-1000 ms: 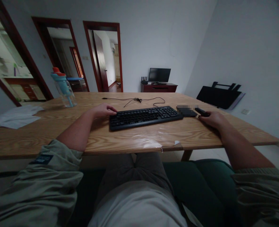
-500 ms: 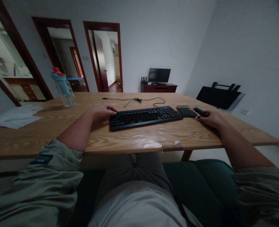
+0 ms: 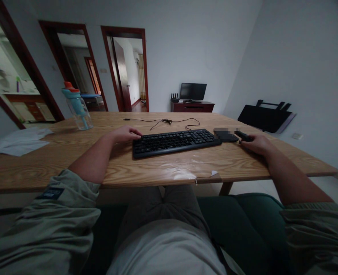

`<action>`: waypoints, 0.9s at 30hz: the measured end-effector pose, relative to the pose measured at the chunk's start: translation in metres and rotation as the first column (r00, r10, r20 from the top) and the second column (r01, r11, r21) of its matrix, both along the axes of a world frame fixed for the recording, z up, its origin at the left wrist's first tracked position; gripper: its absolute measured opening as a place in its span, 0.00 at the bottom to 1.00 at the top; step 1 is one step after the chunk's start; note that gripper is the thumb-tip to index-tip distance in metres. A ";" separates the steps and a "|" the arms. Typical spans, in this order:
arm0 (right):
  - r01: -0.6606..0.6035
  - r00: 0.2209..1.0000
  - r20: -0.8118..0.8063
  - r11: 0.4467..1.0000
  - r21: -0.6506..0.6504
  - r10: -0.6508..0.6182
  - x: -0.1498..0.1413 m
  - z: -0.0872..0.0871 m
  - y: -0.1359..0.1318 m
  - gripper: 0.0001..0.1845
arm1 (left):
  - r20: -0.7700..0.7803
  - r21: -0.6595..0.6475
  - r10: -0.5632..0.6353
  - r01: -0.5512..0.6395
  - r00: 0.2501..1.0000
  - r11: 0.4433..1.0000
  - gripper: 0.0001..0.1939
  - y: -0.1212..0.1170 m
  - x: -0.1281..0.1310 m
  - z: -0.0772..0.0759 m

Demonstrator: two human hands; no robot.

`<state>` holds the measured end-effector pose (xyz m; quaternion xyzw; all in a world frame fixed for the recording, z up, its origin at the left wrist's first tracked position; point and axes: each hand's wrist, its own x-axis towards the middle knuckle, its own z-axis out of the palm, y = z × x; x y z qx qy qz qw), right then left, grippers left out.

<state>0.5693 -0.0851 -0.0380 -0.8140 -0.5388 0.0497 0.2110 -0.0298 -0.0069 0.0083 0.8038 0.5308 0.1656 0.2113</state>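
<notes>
A black keyboard (image 3: 176, 141) lies across the middle of the wooden table (image 3: 157, 168). My left hand (image 3: 125, 133) rests on the table at the keyboard's left end, fingers curled loosely against its edge. My right hand (image 3: 256, 143) lies to the right of the keyboard, fingers closed on a small dark elongated object (image 3: 242, 135). A blurred dark flat item (image 3: 225, 134) sits between that object and the keyboard.
A blue water bottle with a red cap (image 3: 77, 107) stands at the back left. White papers (image 3: 21, 140) lie at the left edge. A thin black cable (image 3: 165, 122) trails behind the keyboard. A folded black table (image 3: 264, 116) leans on the right wall.
My right hand with the small dark object has shifted slightly left, toward the blurred item. My left hand has stayed where it was.
</notes>
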 end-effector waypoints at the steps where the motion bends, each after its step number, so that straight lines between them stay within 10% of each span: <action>1: -0.002 1.000 0.006 1.000 -0.001 0.002 -0.001 0.000 0.000 0.28 | 0.002 -0.002 -0.002 0.002 1.000 1.000 0.24 0.001 0.000 -0.001; 27: -0.013 0.999 0.030 0.998 0.065 0.011 0.002 -0.005 0.007 0.22 | -0.004 -0.001 0.001 -0.001 1.000 1.000 0.24 0.001 0.000 -0.001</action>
